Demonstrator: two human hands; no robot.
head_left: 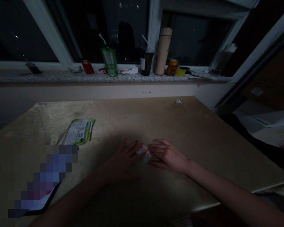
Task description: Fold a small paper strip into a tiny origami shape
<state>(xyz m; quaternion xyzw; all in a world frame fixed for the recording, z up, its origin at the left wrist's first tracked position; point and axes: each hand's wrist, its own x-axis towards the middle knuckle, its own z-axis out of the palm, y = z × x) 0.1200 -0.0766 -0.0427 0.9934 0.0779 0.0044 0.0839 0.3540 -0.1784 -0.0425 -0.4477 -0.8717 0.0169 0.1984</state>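
Observation:
A small white and orange packet [144, 153] lies on the tan table [203, 132], between my two hands. My left hand [123, 159] rests flat with its fingers stretched out, the fingertips touching the packet's left end. My right hand [167, 155] comes in from the right with its fingers curled towards the packet's right end and touching it. The dim light hides whether either hand really grips the packet.
A green printed leaflet [78, 131] lies on the table to the left, and a dark flat object [41, 203] sits at the near left edge. A crumpled scrap [179, 101] lies at the far edge. The window sill [61, 76] carries cans, cups and a tall tube.

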